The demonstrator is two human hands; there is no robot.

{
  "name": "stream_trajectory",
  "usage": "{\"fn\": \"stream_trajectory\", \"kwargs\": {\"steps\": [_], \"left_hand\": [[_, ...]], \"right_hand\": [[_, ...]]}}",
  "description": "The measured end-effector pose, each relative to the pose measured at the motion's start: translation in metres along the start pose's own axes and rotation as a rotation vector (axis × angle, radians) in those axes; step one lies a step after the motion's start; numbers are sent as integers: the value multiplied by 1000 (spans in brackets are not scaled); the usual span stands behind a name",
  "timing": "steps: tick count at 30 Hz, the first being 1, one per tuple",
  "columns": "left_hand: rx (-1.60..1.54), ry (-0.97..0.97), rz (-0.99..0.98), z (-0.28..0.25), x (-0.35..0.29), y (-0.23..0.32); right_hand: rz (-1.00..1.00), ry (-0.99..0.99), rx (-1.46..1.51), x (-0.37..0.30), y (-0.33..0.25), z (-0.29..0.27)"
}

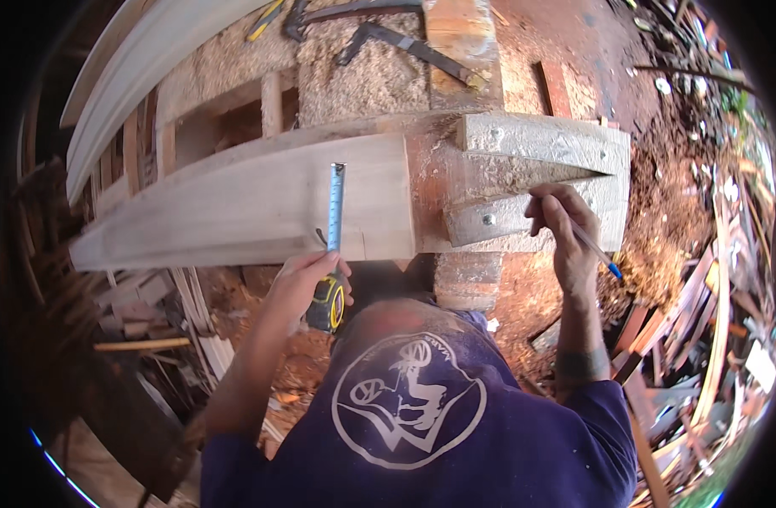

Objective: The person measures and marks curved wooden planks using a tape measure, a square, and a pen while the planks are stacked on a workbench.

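Observation:
My left hand (307, 275) is closed around a tape measure (327, 303) with a black and yellow case. Its light-blue blade (335, 207) is drawn out and lies across a pale wooden board (252, 195), the hooked end pointing away from me. A short faint line marks the board just right of the blade. To the right, my right hand (566, 233) pinches a pen (593, 245) with a blue end, above the near arm of a V-notched wooden block (498, 220). The board's squared end lies left of that block.
Beyond the board, a hammer-like tool (413, 55) lies across sawdust and a wooden beam (460, 34). A yellow and black tool (265, 20) lies farther left. Long curved boards (125, 93) stand at the upper left. Wood scraps (727, 322) pile up along the right.

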State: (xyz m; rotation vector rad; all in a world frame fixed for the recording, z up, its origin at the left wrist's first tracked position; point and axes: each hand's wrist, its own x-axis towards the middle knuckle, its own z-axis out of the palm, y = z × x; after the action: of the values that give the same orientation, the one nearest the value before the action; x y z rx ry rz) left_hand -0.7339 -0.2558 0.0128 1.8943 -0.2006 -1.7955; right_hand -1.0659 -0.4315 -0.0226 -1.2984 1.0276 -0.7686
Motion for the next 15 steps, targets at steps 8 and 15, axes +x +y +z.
{"fn": "stream_trajectory", "kwargs": {"steps": [8,15], "left_hand": [[-75,-41,96,11,43,10],[-123,-22,71,15,47,4]], "right_hand": [[-67,-256,57,-8,-11,61],[-44,-149,55,-44,-16,69]]}}
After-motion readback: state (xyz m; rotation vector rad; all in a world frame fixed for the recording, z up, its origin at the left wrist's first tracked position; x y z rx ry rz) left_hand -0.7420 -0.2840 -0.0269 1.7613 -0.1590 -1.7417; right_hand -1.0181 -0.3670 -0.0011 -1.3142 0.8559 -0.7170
